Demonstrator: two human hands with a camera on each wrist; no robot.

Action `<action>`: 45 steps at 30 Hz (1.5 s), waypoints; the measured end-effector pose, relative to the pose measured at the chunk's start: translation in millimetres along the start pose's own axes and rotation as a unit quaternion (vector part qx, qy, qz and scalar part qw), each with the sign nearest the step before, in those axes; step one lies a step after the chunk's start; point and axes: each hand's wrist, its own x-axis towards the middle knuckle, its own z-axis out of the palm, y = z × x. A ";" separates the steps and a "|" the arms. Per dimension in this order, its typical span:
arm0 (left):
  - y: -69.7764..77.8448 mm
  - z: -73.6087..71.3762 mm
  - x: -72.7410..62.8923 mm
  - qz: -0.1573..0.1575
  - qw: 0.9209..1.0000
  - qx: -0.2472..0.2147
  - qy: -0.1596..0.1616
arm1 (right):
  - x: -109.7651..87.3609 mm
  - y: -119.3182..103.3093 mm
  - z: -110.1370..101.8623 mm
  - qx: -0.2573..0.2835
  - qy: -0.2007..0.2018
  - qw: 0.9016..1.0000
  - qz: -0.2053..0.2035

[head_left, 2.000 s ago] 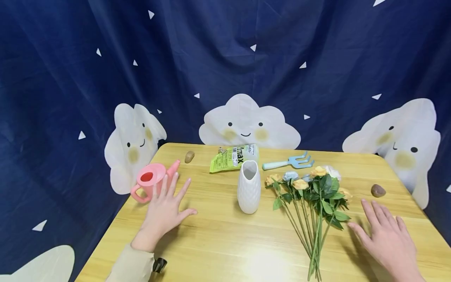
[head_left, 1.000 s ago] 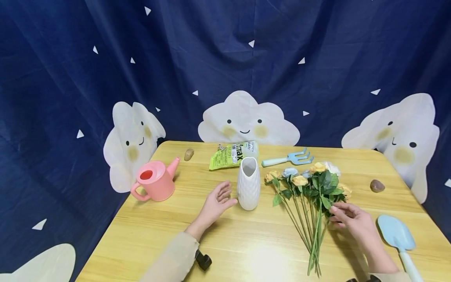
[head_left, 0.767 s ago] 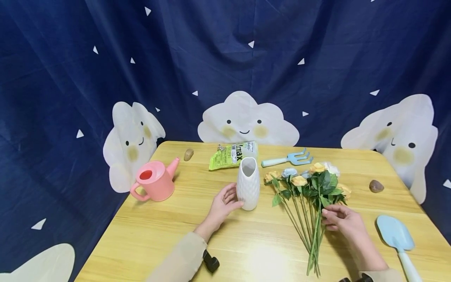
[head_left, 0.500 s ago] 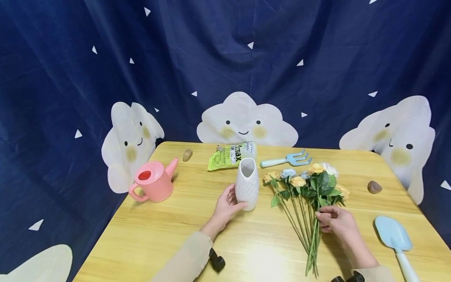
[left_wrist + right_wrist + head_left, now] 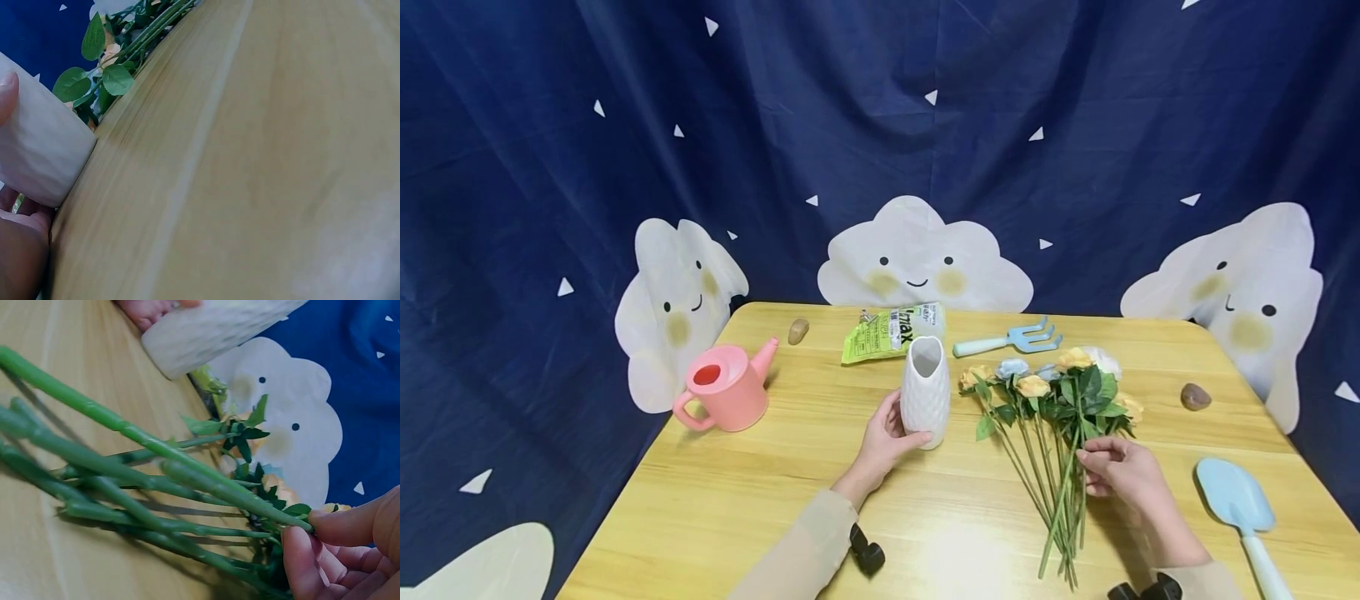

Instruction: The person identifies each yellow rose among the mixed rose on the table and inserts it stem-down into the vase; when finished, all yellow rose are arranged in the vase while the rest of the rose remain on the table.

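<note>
Pale yellowish wood makes up the table (image 5: 700,500), backed by a dark blue curtain (image 5: 850,100) printed with smiling clouds (image 5: 917,250). The vase (image 5: 925,408) covers part of the green packet (image 5: 876,337), and seen from my left wrist it runs out of view, its mouth cut off. White and textured, it stands upright on the table, my left hand (image 5: 880,442) curled round its lower part. Right of it lie yellow, blue and white flowers (image 5: 1078,404) — long and leafy — and my right hand (image 5: 1127,475) pinches at least one green stem (image 5: 290,519).
</note>
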 end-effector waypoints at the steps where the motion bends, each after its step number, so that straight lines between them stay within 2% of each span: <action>1: -0.4 0.0 0.3 0.000 1.000 0.001 0.001 | -0.5 -1.0 -1.7 0.000 -0.002 1.000 -0.002; 8: -24.9 -6.0 8.5 -0.004 1.000 -0.009 0.010 | -3.3 -11.2 -11.5 0.033 -0.010 0.999 -0.018; 14: -30.7 -7.4 8.1 0.004 1.000 -0.002 0.026 | -4.9 -27.9 -10.8 0.047 -0.015 0.997 -0.055; 19: -30.6 -8.1 7.9 0.001 1.000 -0.009 0.028 | -3.2 -43.9 -3.3 0.070 -0.027 0.993 -0.094; 26: -6.7 -2.6 2.0 -0.002 1.000 -0.018 0.018 | 5.0 -62.4 14.2 0.136 -0.059 0.981 -0.128; 31: -5.6 -2.5 0.5 0.001 1.000 -0.018 0.018 | 11.4 -80.5 29.8 0.139 -0.064 0.978 -0.141; 39: -4.6 -2.5 -1.8 0.000 1.000 -0.011 0.016 | 22.4 -129.6 52.6 0.148 -0.075 0.972 -0.166; 45: -4.4 -2.6 -1.0 0.010 1.000 -0.012 0.008 | 33.8 -172.3 65.1 0.163 -0.063 0.967 -0.184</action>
